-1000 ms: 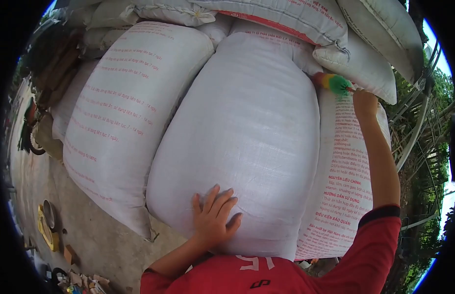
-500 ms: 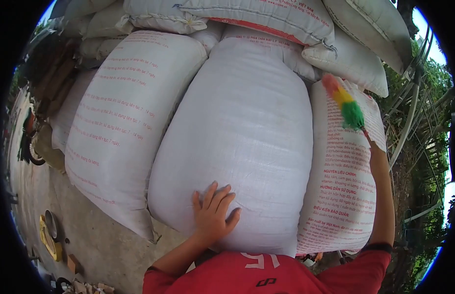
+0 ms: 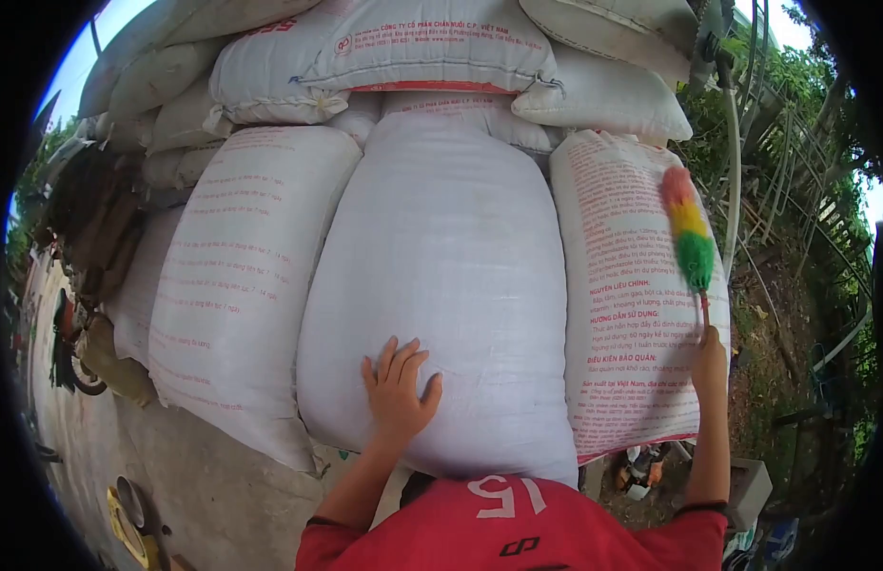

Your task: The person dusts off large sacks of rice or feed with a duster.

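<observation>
My left hand (image 3: 400,388) lies with its fingers spread on the lower part of a plump white sack (image 3: 441,257). To the right, my right hand (image 3: 710,354) is wrapped round the handle of a feather duster (image 3: 691,233) with pink, yellow and green bands. The duster points away from me, its fluffy head overlapping the right edge of a white sack printed in red (image 3: 632,285). Another printed white sack (image 3: 242,276) leans on the left side of the middle one.
More filled sacks (image 3: 413,57) are stacked across the back. Pipes (image 3: 734,152) and greenery stand at the right. On the concrete floor (image 3: 213,485) at lower left are a metal bowl (image 3: 130,500) and a yellow ring-shaped thing (image 3: 121,521). A grey block (image 3: 749,490) sits at lower right.
The duster has moved down along the right sack's outer edge and now stands more upright in my right hand. My left hand stays on the middle sack. The view has shifted, showing more of the back sacks.
</observation>
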### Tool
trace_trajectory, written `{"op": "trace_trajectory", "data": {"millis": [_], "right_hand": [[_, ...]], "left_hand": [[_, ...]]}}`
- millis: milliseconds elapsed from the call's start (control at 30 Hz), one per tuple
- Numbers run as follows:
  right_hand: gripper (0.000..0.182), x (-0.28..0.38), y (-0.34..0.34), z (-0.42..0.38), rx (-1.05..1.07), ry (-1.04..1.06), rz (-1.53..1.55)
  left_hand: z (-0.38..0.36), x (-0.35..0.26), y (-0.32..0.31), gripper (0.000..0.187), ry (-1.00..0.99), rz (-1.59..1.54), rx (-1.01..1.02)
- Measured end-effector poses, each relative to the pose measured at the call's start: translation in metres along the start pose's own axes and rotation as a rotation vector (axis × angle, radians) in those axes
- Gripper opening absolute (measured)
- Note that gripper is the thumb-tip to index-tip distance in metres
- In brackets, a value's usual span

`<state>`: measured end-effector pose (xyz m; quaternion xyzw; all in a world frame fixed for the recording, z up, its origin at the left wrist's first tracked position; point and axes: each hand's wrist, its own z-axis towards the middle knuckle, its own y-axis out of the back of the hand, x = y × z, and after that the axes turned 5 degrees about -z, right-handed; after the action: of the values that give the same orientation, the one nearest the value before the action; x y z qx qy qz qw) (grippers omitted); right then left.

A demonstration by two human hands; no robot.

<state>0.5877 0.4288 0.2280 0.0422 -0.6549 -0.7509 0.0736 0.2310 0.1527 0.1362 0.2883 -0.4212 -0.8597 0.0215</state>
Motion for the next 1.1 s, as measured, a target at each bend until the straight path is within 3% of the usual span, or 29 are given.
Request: {"op": "trace_trajectory", "data": {"millis": [100, 167, 300, 367, 433, 467, 600, 700, 800, 833, 900, 933, 1000, 1033, 1100], "right_hand": [[0.031, 0.023, 0.004, -0.037, -0.031, 0.012, -0.003], [0.035, 0.025, 0.019, -0.055, -0.009, 0.157, 0.007], [0.031, 0.006, 0.045, -0.074, 0.164, 0.318, 0.052], [0.025, -0.009, 0.040, -0.074, 0.099, 0.191, 0.151], [0.023, -0.028, 0.023, -0.069, -0.181, -0.197, 0.306], [0.024, -0.038, 0.013, -0.071, -0.238, -0.248, 0.359], [0.022, -0.006, -0.002, -0.120, -0.046, -0.200, 0.295], [0.020, 0.026, 0.026, -0.154, 0.201, 0.011, 0.241], [0.019, 0.017, 0.033, -0.163, 0.276, 0.087, 0.272], [0.019, 0.011, 0.036, -0.160, 0.279, 0.094, 0.272], [0.019, -0.008, 0.040, -0.153, -0.009, -0.170, 0.501], [0.019, -0.016, 0.033, -0.152, 0.000, -0.168, 0.503], [0.020, -0.031, 0.014, -0.150, -0.221, -0.232, 0.597], [0.020, -0.028, 0.007, -0.155, -0.211, -0.221, 0.593], [0.021, -0.007, -0.004, -0.175, 0.097, -0.184, 0.570]], "left_hand": [[-0.002, -0.002, 0.000, 0.032, 0.005, 0.001, 0.006], [-0.002, -0.003, -0.001, 0.032, -0.001, 0.003, 0.003], [-0.004, -0.004, 0.000, 0.032, -0.003, 0.015, 0.002], [-0.005, -0.005, 0.000, 0.031, -0.011, 0.029, -0.001], [-0.004, -0.005, -0.001, 0.030, -0.029, 0.042, 0.009], [-0.004, -0.005, -0.001, 0.030, -0.018, 0.038, 0.011], [-0.003, -0.008, -0.002, 0.033, 0.003, 0.021, 0.037], [-0.004, -0.009, -0.004, 0.032, 0.006, 0.023, 0.027], [-0.004, -0.011, -0.004, 0.031, 0.005, 0.029, 0.019], [-0.002, -0.011, -0.005, 0.031, 0.011, 0.033, 0.017], [-0.004, -0.010, -0.006, 0.031, 0.004, 0.034, 0.009], [-0.004, -0.009, -0.006, 0.031, 0.009, 0.041, 0.014], [-0.004, -0.010, -0.008, 0.031, 0.007, 0.036, 0.000], [-0.005, -0.010, -0.010, 0.031, 0.022, 0.041, 0.000], [-0.005, -0.008, -0.010, 0.030, 0.010, 0.044, -0.010]]}}
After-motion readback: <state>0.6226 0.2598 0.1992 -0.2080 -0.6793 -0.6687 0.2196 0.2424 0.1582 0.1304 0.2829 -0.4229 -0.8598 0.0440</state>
